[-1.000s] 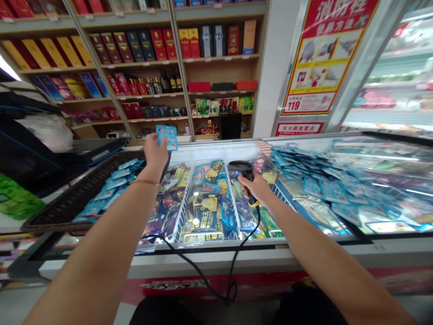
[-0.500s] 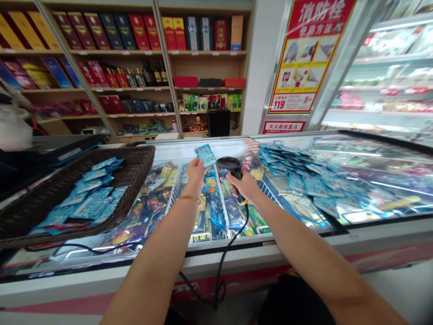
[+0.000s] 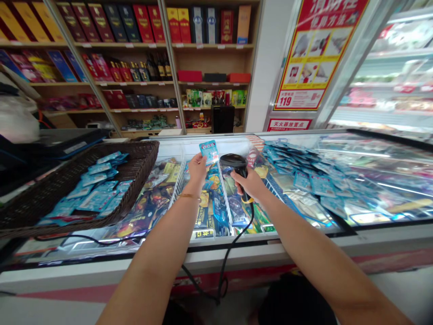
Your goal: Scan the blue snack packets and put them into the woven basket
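My left hand pinches a small blue packet by its lower left edge, holding it up over the freezer. Wrapped round the handle of a black barcode scanner is my right hand; the scanner's head points at the packet from the right, a small gap apart. A black cable hangs from the scanner's handle and loops down in front of the freezer. To the right, a heap of similar blue packets lies on the glass top. More blue packets lie in a brown wicker basket on the left.
The chest freezer spans the view, with bagged frozen food in white wire baskets under the glass. Behind it stand wooden shelves with boxes and bottles. A red notice hangs on the wall. At right is a lit display fridge.
The blue packet has turned more upright and faces the scanner, with a reddish light patch on it now. The whole view has shifted slightly; both hands keep their hold.
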Motion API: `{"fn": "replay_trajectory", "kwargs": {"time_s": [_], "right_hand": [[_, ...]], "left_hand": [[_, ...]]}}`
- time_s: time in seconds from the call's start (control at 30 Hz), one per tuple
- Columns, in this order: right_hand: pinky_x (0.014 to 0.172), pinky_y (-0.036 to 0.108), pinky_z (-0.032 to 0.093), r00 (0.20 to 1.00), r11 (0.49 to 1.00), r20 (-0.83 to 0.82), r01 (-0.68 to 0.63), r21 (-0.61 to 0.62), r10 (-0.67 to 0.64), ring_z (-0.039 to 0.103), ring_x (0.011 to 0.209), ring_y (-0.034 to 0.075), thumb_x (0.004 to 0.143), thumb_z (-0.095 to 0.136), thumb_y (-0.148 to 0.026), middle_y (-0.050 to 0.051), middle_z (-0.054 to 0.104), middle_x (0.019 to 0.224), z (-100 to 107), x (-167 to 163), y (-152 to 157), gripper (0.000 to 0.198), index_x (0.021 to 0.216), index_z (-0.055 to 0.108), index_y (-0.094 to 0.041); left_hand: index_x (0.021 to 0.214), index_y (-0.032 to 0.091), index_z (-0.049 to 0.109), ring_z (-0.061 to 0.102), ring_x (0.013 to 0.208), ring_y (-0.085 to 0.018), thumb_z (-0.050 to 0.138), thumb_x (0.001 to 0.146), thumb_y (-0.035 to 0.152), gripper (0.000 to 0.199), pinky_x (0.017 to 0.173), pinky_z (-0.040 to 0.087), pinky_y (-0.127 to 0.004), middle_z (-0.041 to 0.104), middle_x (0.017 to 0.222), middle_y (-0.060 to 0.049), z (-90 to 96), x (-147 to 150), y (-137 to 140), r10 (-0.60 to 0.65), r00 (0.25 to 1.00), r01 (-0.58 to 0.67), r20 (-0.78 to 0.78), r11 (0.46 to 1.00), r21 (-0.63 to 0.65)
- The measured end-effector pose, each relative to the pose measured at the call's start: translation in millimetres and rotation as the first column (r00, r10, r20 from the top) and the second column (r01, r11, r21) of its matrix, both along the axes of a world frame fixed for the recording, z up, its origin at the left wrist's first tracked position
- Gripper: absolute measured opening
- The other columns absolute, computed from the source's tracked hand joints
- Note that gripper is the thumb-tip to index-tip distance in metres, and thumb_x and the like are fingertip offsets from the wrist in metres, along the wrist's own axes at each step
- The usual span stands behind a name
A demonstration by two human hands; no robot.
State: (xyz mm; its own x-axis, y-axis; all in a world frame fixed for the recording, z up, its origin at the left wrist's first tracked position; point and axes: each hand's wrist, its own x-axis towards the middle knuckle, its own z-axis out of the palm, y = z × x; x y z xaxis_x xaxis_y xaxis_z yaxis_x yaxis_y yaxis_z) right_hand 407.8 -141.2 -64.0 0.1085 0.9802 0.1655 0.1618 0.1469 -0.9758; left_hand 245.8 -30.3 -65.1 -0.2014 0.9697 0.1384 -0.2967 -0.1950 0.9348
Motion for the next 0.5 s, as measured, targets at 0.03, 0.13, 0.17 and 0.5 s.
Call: {"fn": "replay_trajectory", "kwargs": {"time_s": [0.03,0.13,0.17,0.5], "right_hand": [[0.034,0.022,0.042,1.0,1.0,0.004,-0.001,0.0,0.001,0.053,0.035,0.01,0.078,0.073,-0.047,-0.007,0.056,0.056,-0.7,0.2,0.2,0.034,0.085,0.052,-0.022],[0.034,0.022,0.042,1.0,1.0,0.015,-0.003,0.001,0.003,0.053,0.035,0.011,0.079,0.073,-0.046,-0.006,0.056,0.056,-2.3,0.6,0.7,0.033,0.084,0.052,-0.022],[0.034,0.023,0.042,1.0,1.0,0.015,-0.004,0.0,0.004,0.053,0.035,0.011,0.079,0.072,-0.046,-0.006,0.056,0.056,-2.4,0.6,0.7,0.032,0.084,0.052,-0.021],[0.035,0.022,0.043,1.0,0.999,0.02,-0.016,0.028,0.016,0.054,0.036,0.011,0.079,0.072,-0.046,-0.006,0.056,0.056,0.6,-1.3,-1.3,0.032,0.087,0.054,-0.021]], "left_hand": [[0.095,0.017,0.072,0.071,0.094,-0.021,0.069,0.081,0.019,0.015,0.082,0.059,-0.032,0.073,0.092,-0.005,-0.1,-0.2,0.3,0.0,1.0,0.0,0.005,1.0,-0.001],[0.095,0.017,0.071,0.071,0.093,-0.02,0.066,0.082,0.017,0.015,0.081,0.06,-0.03,0.073,0.091,-0.005,-1.3,-1.6,2.3,-0.001,1.0,0.001,0.016,1.0,0.003],[0.096,0.017,0.071,0.071,0.092,-0.02,0.065,0.082,0.016,0.015,0.08,0.06,-0.03,0.073,0.091,-0.004,-2.0,-2.3,3.2,-0.001,1.0,0.0,0.02,1.0,0.006],[0.093,0.018,0.073,0.071,0.09,-0.02,0.063,0.082,0.016,0.015,0.08,0.06,-0.031,0.073,0.089,-0.003,-6.6,-3.2,4.7,0.0,1.0,-0.001,-0.02,1.0,-0.004]]}}
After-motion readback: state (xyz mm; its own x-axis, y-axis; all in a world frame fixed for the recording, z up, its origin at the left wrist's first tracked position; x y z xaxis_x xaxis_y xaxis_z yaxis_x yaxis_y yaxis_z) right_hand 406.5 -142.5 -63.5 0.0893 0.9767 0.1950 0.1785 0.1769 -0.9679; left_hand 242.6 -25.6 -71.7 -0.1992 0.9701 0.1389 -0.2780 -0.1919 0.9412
